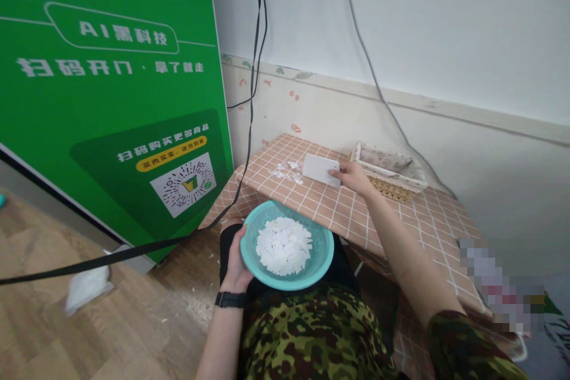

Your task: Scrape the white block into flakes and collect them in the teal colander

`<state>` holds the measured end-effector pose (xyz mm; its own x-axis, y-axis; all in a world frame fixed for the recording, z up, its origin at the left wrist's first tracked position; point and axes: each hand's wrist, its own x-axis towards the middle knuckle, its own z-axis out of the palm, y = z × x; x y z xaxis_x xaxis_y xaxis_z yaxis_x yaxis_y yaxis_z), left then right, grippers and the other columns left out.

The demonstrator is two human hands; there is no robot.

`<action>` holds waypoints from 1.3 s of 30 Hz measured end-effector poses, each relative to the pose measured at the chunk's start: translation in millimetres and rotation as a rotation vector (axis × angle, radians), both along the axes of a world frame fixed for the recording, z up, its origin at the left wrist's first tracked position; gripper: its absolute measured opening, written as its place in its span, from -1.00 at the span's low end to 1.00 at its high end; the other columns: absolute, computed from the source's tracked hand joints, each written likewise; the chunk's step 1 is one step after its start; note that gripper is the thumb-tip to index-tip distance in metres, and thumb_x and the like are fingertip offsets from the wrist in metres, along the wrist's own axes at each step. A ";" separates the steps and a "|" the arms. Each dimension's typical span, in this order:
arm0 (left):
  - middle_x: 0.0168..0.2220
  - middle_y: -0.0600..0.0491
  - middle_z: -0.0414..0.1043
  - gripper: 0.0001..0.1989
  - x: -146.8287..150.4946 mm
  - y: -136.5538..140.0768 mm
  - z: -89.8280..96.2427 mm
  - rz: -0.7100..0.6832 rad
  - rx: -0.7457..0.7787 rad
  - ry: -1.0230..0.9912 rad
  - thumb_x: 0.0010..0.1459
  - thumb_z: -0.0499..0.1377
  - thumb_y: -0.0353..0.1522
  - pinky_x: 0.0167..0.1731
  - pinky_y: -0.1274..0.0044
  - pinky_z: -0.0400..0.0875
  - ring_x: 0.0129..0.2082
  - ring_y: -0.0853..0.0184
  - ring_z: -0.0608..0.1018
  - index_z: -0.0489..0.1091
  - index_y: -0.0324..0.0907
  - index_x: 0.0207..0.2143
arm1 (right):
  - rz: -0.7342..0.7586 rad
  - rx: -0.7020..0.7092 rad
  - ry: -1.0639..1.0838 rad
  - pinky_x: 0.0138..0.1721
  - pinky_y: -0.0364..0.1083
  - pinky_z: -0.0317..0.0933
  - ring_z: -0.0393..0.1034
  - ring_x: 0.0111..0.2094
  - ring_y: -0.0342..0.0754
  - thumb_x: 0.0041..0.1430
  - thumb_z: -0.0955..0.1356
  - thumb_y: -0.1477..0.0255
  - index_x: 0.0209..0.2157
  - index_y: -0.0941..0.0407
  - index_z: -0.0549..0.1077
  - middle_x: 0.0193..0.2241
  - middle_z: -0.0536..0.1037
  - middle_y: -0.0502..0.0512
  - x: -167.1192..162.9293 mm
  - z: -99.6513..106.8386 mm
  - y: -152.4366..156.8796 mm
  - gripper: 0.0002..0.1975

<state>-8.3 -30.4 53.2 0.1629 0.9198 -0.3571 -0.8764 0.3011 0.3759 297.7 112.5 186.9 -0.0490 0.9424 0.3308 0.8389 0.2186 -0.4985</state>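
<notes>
My left hand (237,260) grips the left rim of a turquoise plastic colander (324,258), which rests over my lap just below the table edge. Inside it lies a heap of white paper scraps (285,244). Over the table, my right hand (351,177) pinches the right end of a flat white card (319,170) between thumb and fingers. Just left of the card, more white scraps (285,172) are scattered on the checked tablecloth (312,203). Whether the card touches the cloth, I cannot tell.
A wicker basket (396,187) with a cloth lining stands behind my right hand against the wall. To the left rises a green cabinet (111,95). A black strap (146,246) hangs across the left side. A white plastic bag (89,288) lies on the wooden floor.
</notes>
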 end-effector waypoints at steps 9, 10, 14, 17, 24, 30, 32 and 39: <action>-0.31 -0.09 0.58 -0.77 -0.1 -0.1 2.9 0.020 0.012 -0.003 0.06 0.16 -0.33 -0.07 0.36 0.38 -0.17 0.13 0.55 0.50 -0.28 -0.28 | -0.081 0.063 -0.079 -0.54 -0.16 -0.04 0.24 -0.59 -0.11 0.06 0.24 0.26 -0.55 0.19 0.48 -0.69 0.38 0.03 1.3 -17.0 -13.5 -0.66; -0.32 -0.09 0.58 -0.78 0.0 -0.1 2.9 0.024 0.018 -0.002 0.06 0.16 -0.33 -0.07 0.36 0.38 -0.17 0.12 0.55 0.50 -0.28 -0.29 | -0.085 0.069 -0.083 -0.53 -0.16 -0.04 0.25 -0.58 -0.11 0.05 0.23 0.26 -0.55 0.19 0.48 -0.68 0.39 0.03 1.5 -18.1 -13.4 -0.67; -0.28 -0.09 0.57 -0.77 -0.2 -0.4 2.6 0.017 0.028 -0.019 0.05 0.16 -0.33 -0.07 0.36 0.37 -0.15 0.12 0.54 0.49 -0.27 -0.27 | -0.111 0.075 -0.121 -0.53 -0.15 -0.06 0.24 -0.58 -0.11 0.06 0.23 0.27 -0.54 0.18 0.48 -0.65 0.41 0.05 2.0 -18.7 -9.4 -0.67; -0.25 -0.09 0.56 -0.76 -0.4 -1.1 1.9 0.012 0.022 -0.024 0.06 0.17 -0.34 -0.07 0.36 0.37 -0.15 0.12 0.54 0.48 -0.27 -0.24 | -0.117 0.078 -0.146 -0.52 -0.14 -0.07 0.21 -0.59 -0.12 0.06 0.23 0.27 -0.55 0.19 0.48 -0.65 0.41 0.06 1.8 -18.5 -8.0 -0.67; -0.32 -0.05 0.57 -0.80 0.6 -0.7 1.0 0.060 0.049 -0.014 0.05 0.17 -0.35 -0.10 0.38 0.39 -0.21 0.16 0.56 0.48 -0.26 -0.28 | -0.049 0.049 -0.145 -0.52 -0.15 -0.08 0.19 -0.59 -0.13 0.05 0.24 0.26 -0.61 0.17 0.41 -0.68 0.35 0.03 2.0 -13.2 -17.2 -0.67; -0.29 -0.09 0.57 -0.78 -0.5 0.0 -0.9 0.044 0.004 -0.020 0.04 0.18 -0.35 -0.12 0.38 0.40 -0.20 0.14 0.56 0.48 -0.28 -0.27 | -0.077 0.054 -0.190 -0.54 -0.14 -0.11 0.20 -0.59 -0.12 0.06 0.23 0.28 -0.63 0.16 0.38 -0.68 0.35 0.05 2.4 -7.8 -18.0 -0.68; -0.28 -0.09 0.57 -0.77 -0.7 0.3 -2.1 0.044 0.005 -0.017 0.04 0.17 -0.34 -0.12 0.37 0.40 -0.20 0.13 0.56 0.48 -0.29 -0.26 | -0.084 0.053 -0.195 -0.54 -0.15 -0.11 0.19 -0.60 -0.13 0.06 0.23 0.28 -0.62 0.16 0.38 -0.68 0.36 0.05 2.2 -8.1 -16.3 -0.69; -0.23 -0.08 0.56 -0.75 -0.2 0.7 -0.7 0.040 0.008 -0.036 0.05 0.17 -0.36 -0.11 0.36 0.40 -0.17 0.13 0.55 0.47 -0.28 -0.21 | -0.083 0.060 -0.268 -0.54 -0.14 -0.14 0.15 -0.60 -0.14 0.08 0.22 0.29 -0.63 0.16 0.36 -0.67 0.37 0.07 -2.8 -7.9 -12.4 -0.68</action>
